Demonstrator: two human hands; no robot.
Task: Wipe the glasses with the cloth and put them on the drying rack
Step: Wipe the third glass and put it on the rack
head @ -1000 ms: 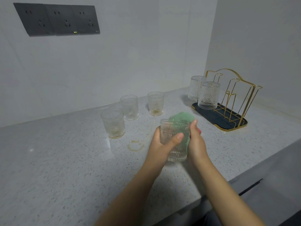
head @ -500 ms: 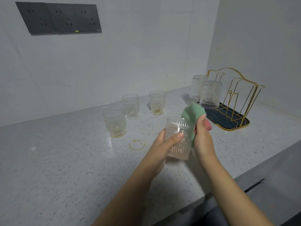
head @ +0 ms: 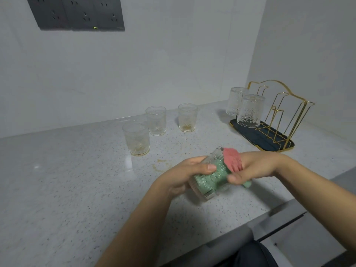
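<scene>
My left hand (head: pixel 185 174) grips a ribbed clear glass (head: pixel 204 189) tipped on its side above the counter, mouth toward the right. My right hand (head: pixel 254 166) holds a green and pink cloth (head: pixel 231 160) pushed into the glass's mouth; green cloth shows through the wall. Three more upright glasses (head: pixel 137 138) (head: pixel 156 120) (head: pixel 187 117) stand in a row further back. Two glasses (head: pixel 250 110) (head: pixel 236 101) sit upside down on the gold wire drying rack (head: pixel 281 112) at the right.
The rack stands on a dark tray (head: pixel 269 139) by the right wall. A yellowish ring stain (head: pixel 160 164) marks the speckled counter (head: pixel 67 189) just left of my hands. The counter's front edge (head: pixel 260 222) runs below my arms. Dark wall sockets (head: pixel 77 14) sit up left.
The glass went from upright to lying on its side in my left hand. My right hand pushed the cloth from outside the rim into the glass.
</scene>
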